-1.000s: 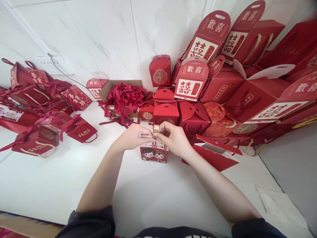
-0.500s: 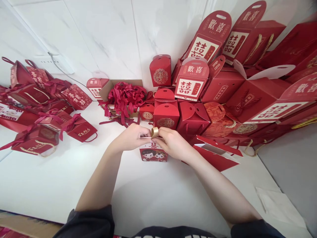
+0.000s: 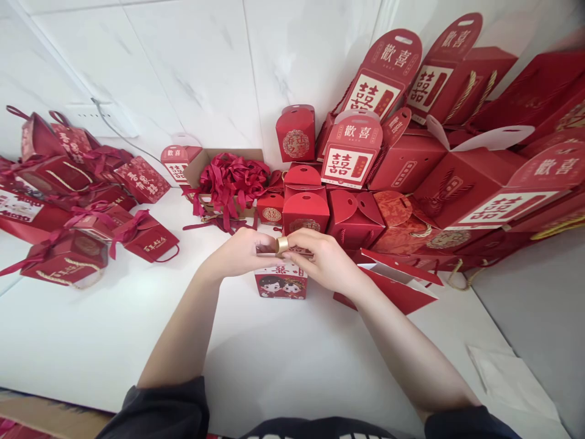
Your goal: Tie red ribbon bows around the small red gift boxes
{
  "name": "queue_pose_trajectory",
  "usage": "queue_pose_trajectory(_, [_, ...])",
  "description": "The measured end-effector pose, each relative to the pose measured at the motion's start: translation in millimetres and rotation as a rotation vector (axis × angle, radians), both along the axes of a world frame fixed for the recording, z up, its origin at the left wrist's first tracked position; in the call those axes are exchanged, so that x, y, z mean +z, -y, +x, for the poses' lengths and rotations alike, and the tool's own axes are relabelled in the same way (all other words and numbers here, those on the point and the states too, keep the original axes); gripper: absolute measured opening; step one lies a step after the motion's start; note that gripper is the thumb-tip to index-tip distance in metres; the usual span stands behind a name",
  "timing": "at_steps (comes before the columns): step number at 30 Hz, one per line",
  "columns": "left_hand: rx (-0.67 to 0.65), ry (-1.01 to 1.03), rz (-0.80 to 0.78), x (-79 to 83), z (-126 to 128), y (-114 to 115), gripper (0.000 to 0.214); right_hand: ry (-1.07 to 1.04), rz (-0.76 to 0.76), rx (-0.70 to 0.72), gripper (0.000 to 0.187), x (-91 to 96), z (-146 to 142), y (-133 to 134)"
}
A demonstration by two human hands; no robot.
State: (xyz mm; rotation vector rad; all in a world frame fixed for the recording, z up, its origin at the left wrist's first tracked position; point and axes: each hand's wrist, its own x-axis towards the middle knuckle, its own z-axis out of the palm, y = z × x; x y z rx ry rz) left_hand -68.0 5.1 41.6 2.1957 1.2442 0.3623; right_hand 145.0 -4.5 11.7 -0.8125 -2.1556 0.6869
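Observation:
A small red and white candy box (image 3: 282, 286), printed with two cartoon faces, stands on the white table in front of me. At its top edge a short loop of gold ribbon (image 3: 282, 245) sticks up between my hands. My left hand (image 3: 244, 253) is closed on the top left of the box, its thumb along the edge and its fingers curled behind. From the right, my right hand (image 3: 320, 253) pinches the ribbon at the box's top, thumb below and fingers bent over. My fingers partly hide the box's upper part and the ribbon's ends.
Behind the hands, a cardboard box (image 3: 194, 171) holds tangled dark-red ribbons (image 3: 233, 177). Red gift boxes (image 3: 351, 149) are stacked at the back right. An open red box (image 3: 393, 283) lies right of my right hand. Ribbon-tied boxes (image 3: 150, 238) cluster at left.
The gold ribbon loop has turned slightly and sits a little further left and lower. My right fingers have moved off it a little toward the box's top edge. The box stays put.

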Motion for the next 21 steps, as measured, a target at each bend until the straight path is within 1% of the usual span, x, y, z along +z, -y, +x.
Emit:
queue_pose_trajectory(3, [-0.006, -0.016, 0.017, -7.2, 1, -2, 0.036, -0.080, -0.006, 0.068, 0.020, -1.3, -3, 0])
queue_pose_trajectory(7, [-0.034, -0.060, -0.005, -11.0, 3, -2, 0.035, -0.109, -0.027, 0.037, 0.024, -5.0, -7, -1])
queue_pose_trajectory(10, [-0.031, -0.064, 0.019, -9.3, 4, -1, 0.039, -0.103, -0.027, -0.003, 0.024, -3.7, -8, 1])
queue_pose_trajectory(12, [-0.011, -0.055, 0.004, -8.3, 4, -1, 0.039, -0.092, -0.028, -0.016, 0.025, -0.4, -7, 2])
queue_pose_trajectory(14, [0.005, -0.057, -0.020, -8.4, 4, -2, 0.033, -0.081, -0.037, -0.019, 0.026, 3.9, -5, 4])
queue_pose_trajectory(17, [-0.008, -0.099, -0.032, -9.0, 3, -5, 0.025, -0.046, -0.042, -0.008, 0.028, 10.0, -1, 5])
queue_pose_trajectory(19, [-0.024, -0.160, -0.013, -6.7, 0, -6, 0.028, -0.001, -0.039, 0.008, 0.031, 13.5, 2, 5])
queue_pose_trajectory(21, [-0.030, -0.227, 0.014, -0.1, -5, -5, 0.036, 0.020, -0.029, 0.012, 0.031, 16.8, 7, 7])
